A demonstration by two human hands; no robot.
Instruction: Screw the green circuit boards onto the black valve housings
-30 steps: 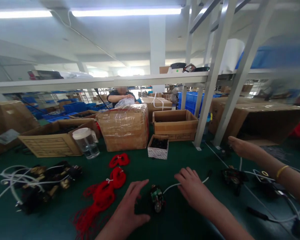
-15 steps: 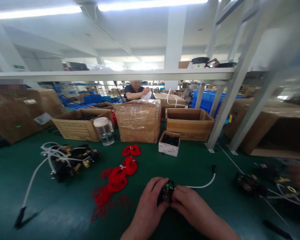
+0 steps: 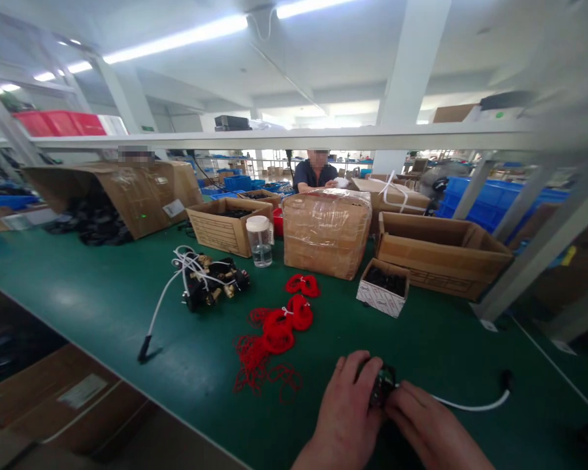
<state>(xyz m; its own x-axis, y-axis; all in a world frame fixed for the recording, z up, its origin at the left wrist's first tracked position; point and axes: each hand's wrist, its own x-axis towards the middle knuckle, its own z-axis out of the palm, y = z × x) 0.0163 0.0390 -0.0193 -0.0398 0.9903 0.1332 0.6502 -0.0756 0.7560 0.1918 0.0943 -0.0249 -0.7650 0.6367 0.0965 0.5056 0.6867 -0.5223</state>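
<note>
My left hand [image 3: 347,408] is closed around a small black assembly with a green circuit board [image 3: 385,385], held low over the green table. At its right side, the fingertips of my right hand [image 3: 434,418] pinch together where a white cable [image 3: 475,407] meets the assembly. That cable runs out behind the right hand and ends in a black tip. My fingers hide much of the assembly. Left of my hands lie red thread bundles [image 3: 278,331], some tied with white. Farther left sits a cluster of black and brass assemblies with white cables [image 3: 213,281].
A small white box of black parts [image 3: 385,290] stands ahead of my hands. Behind are cardboard boxes [image 3: 323,235] and a clear bottle [image 3: 261,245]. A metal shelf post [image 3: 534,241] rises at right. One person [image 3: 313,173] works across the table.
The camera view has swung right and tilted, so the scene appears shifted and more of the table's left edge shows. Both hands keep hold at the black assembly.
</note>
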